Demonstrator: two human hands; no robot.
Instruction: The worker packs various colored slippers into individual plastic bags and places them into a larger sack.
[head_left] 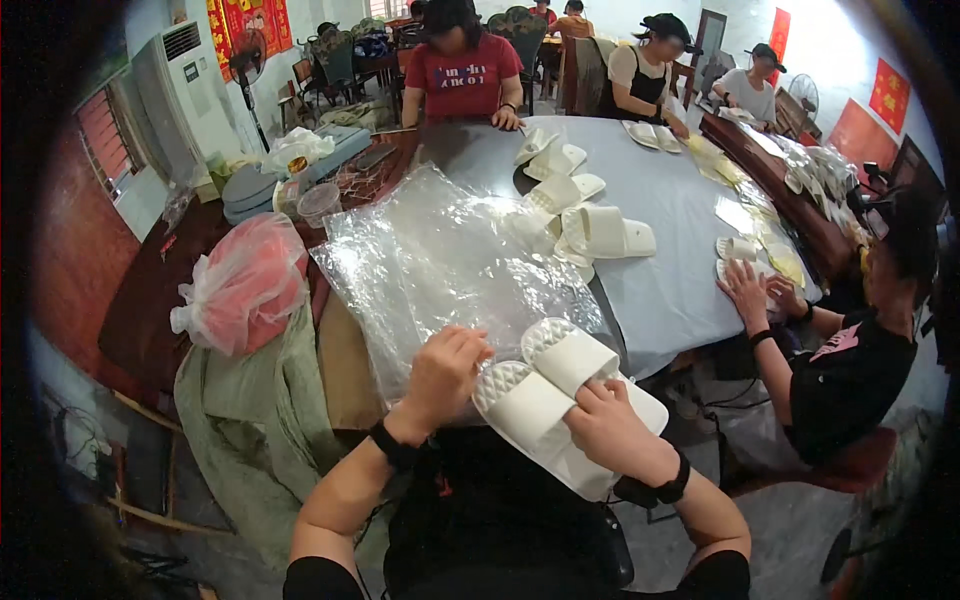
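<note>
A pair of off-white slide slippers (535, 425), with broad straps and quilted toe ends, lies side by side at the near table edge, toes pointing away from me. My right hand (612, 428) grips the pair at the straps, its fingers bent between the two slippers. Just left of the toes, my left hand (445, 372) hovers over the plastic with its fingers curled together. What those fingers hold, if anything, is hidden. Large clear plastic bags (430, 255) spread flat and wrinkled beyond both hands.
More off-white slippers (600, 232) run in a row along the grey tabletop (660, 290). A red bundle in a thin bag (255, 280) sits at left, above a green cloth (250, 420). At right a co-worker's hands (745, 295) touch slippers; other people work farther back.
</note>
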